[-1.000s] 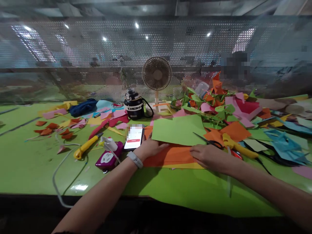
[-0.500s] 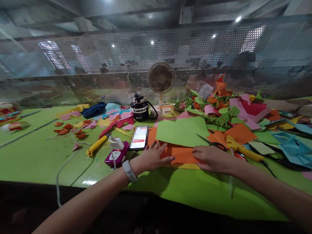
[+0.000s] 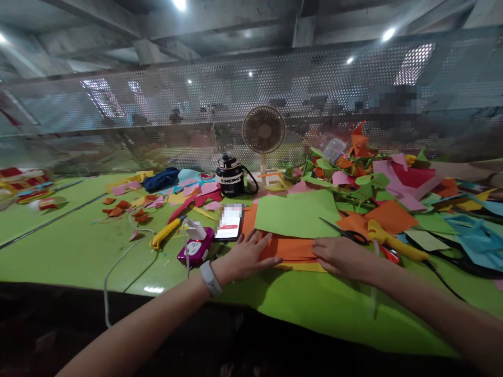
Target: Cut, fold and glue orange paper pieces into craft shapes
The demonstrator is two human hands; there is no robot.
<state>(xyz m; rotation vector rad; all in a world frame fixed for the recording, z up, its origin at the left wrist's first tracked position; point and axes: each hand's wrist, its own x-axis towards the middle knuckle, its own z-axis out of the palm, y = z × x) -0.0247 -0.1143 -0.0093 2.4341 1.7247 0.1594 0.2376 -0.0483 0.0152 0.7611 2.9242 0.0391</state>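
Note:
A folded-looking piece of orange paper (image 3: 293,248) lies on the table before me, with a strip of yellow paper (image 3: 302,267) showing beneath its front edge. My left hand (image 3: 247,255), a pale watch on its wrist, rests on the orange paper's left part with fingers spread. At the right end, my right hand (image 3: 340,256) has its fingers curled together on the paper's edge; its thumb is partly hidden. Just behind lies a large sheet of green paper (image 3: 296,212). Black-handled scissors (image 3: 353,236) lie beyond my right hand, blades toward the green sheet.
Left of my hands are a lit phone (image 3: 230,222), a purple power socket (image 3: 196,250) with a cable, and a yellow-handled glue gun (image 3: 167,234). Another yellow tool (image 3: 396,243) lies right. Behind stand a black bottle (image 3: 230,178), a fan (image 3: 264,130) and heaped paper scraps (image 3: 404,180).
The view has shifted slightly, so the tabletop objects appear a little further right. Both hands stay on the orange paper, whose front edge now looks more layered.

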